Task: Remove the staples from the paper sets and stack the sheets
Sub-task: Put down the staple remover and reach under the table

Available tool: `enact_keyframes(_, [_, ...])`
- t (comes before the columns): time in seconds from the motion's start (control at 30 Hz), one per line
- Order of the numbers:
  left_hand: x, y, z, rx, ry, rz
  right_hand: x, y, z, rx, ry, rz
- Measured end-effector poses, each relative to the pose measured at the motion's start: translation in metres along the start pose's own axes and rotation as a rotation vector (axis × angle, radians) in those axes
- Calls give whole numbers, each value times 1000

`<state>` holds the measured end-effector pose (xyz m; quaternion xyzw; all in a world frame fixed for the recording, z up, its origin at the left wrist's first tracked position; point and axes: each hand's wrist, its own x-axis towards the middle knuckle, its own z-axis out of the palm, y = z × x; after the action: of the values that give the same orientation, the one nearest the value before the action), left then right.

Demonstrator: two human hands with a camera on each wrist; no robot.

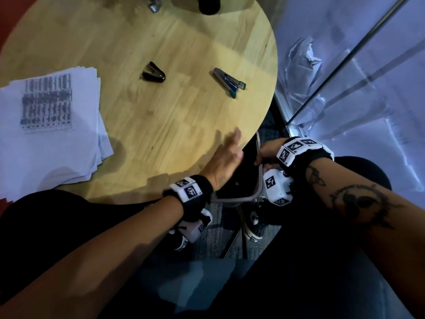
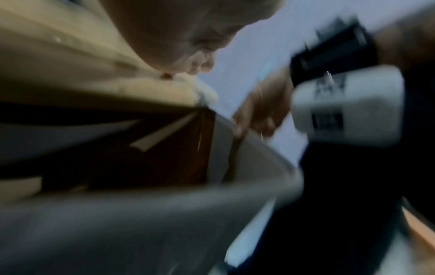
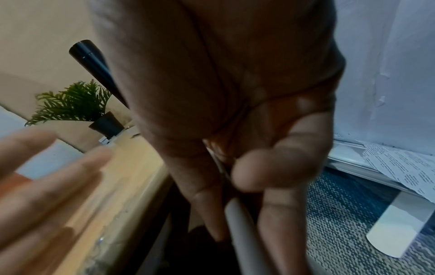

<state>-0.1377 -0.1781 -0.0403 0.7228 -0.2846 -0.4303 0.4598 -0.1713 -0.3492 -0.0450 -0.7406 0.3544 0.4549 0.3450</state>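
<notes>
White, thin and floppy, the loose sheets [image 1: 49, 132] lie stacked at the table's [image 1: 161, 42] left, best lifted by an edge, while my left hand [image 1: 224, 157] sweeps flat-fingered and my right hand [image 1: 268, 151] grips the bin rim [image 1: 259, 178].

head view looks down; both close wrist views, perhaps blurred, share table edge [image 3: 132, 186].
</notes>
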Motion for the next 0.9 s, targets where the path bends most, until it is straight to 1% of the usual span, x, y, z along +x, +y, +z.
enact_keyframes(0.03, [0,8,-8,-183,140,-91,1,1,0,0,0,6])
enact_keyframes(0.07, [0,13,-19,-288,301,-163,1,2,0,-1,4,10])
enact_keyframes(0.1, [-3,16,-33,-324,454,-196,2,2,-1,-1,3,7])
enact_keyframes(0.13, [-6,11,-48,-337,561,-180,-1,2,0,1,3,16])
enact_keyframes(0.17, [-11,3,-63,-336,629,-144,-1,1,0,17,9,20])
enact_keyframes(0.2, [-14,-8,-74,-296,679,-136,-2,0,0,25,12,25])
enact_keyframes(0.23, [-19,-19,-84,-195,716,-165,-2,-1,0,27,14,26])
enact_keyframes(0.33, [-31,-45,-96,277,762,-342,1,0,1,33,28,26])
enact_keyframes(0.37, [-33,-48,-93,374,741,-388,3,1,1,42,25,23])
enact_keyframes(0.43, [-33,-48,-80,531,643,-463,3,-1,2,42,22,21])
enact_keyframes(0.47, [-30,-46,-69,616,572,-477,2,-2,1,28,26,18])
enact_keyframes(0.5, [-26,-43,-56,705,496,-462,0,-3,1,18,30,1])
enact_keyframes(0.57, [-16,-37,-29,845,349,-350,-5,-5,2,12,44,-29])
enact_keyframes(0.6, [-11,-33,-16,881,282,-281,-5,-5,1,7,50,-49])
enact_keyframes(0.7, [4,-21,17,905,125,-111,-9,-7,2,-48,31,-81])
enact_keyframes(0.8, [11,-13,30,911,30,5,-9,-4,0,-271,51,-106])
enact_keyframes(0.87, [9,-12,29,912,-57,97,-12,-3,0,-341,91,-184])
enact_keyframes(0.9, [6,-12,27,928,-113,143,-14,-2,0,-357,89,-186])
